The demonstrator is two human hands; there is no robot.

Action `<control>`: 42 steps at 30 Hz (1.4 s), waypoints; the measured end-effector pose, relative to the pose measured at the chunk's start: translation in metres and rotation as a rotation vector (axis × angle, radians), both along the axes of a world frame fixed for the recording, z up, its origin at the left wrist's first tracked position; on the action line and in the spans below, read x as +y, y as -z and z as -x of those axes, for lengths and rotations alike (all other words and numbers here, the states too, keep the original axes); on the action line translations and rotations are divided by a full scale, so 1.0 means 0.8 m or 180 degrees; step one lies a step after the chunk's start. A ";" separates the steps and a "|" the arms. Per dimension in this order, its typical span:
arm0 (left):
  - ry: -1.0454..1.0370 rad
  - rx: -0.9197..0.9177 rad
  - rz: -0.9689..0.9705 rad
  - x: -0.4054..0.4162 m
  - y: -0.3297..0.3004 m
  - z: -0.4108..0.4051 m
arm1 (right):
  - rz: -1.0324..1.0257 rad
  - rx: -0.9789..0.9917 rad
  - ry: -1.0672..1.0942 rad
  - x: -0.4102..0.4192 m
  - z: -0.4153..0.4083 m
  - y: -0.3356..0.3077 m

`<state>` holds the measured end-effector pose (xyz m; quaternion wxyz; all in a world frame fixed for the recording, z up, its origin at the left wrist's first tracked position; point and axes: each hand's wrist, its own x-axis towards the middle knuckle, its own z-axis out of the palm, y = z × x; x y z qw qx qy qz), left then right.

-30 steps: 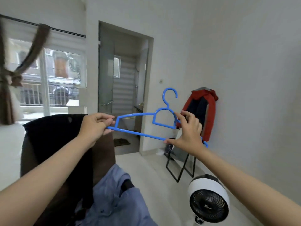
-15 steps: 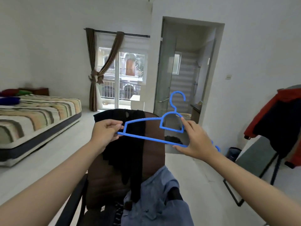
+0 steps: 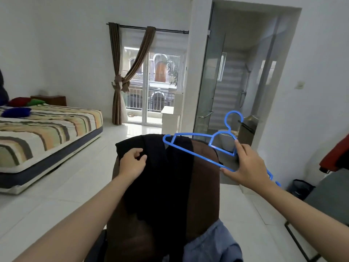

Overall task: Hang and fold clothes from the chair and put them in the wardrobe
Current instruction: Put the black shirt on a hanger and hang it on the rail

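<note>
The right hand (image 3: 245, 165) pinched the blue hanger (image 3: 200, 146) above the brown chair (image 3: 204, 186); the left hand (image 3: 132, 163) seemingly gripped the black garment (image 3: 160, 182) draped there. Hanging had begun; next, lifting it free and threading the hanger.

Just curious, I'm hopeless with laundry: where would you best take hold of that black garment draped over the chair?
Probably at its top fold, where the black garment crests the brown chair back. Come from above with the left hand, already there; the cloth hangs on both sides, so it lifts free.
</note>
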<state>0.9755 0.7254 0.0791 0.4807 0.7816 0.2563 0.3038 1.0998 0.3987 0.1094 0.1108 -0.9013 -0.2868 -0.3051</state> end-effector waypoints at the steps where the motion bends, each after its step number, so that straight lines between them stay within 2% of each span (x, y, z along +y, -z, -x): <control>1: 0.0036 0.0040 -0.0063 0.008 0.004 -0.019 | -0.0004 0.0013 0.0020 0.007 -0.011 0.003; 7: -0.0069 0.0188 -0.0174 0.025 0.021 -0.114 | 0.0036 -0.0108 0.0086 0.039 -0.060 0.019; 10: -0.0322 0.0209 -0.0179 0.022 0.027 -0.134 | -0.0014 -0.0066 0.0068 0.054 -0.069 0.028; 13: -0.0307 0.0101 -0.0318 0.031 0.032 -0.139 | -0.0031 0.0024 0.0079 0.066 -0.071 0.031; 21: 0.0138 0.0323 -0.0852 0.041 0.046 -0.088 | -0.0029 0.0162 0.0050 0.116 -0.080 0.027; 32: 0.0763 0.1329 -0.0748 0.043 0.143 -0.015 | 0.0422 0.0170 -0.0073 0.139 -0.093 0.043; 38: 0.0531 0.1257 -0.0558 0.048 0.159 -0.034 | 0.0344 0.0062 -0.0164 0.137 -0.101 0.055; 42: 0.0074 0.0617 -0.0843 0.057 0.118 -0.056 | 0.0296 -0.0038 -0.0219 0.136 -0.106 0.058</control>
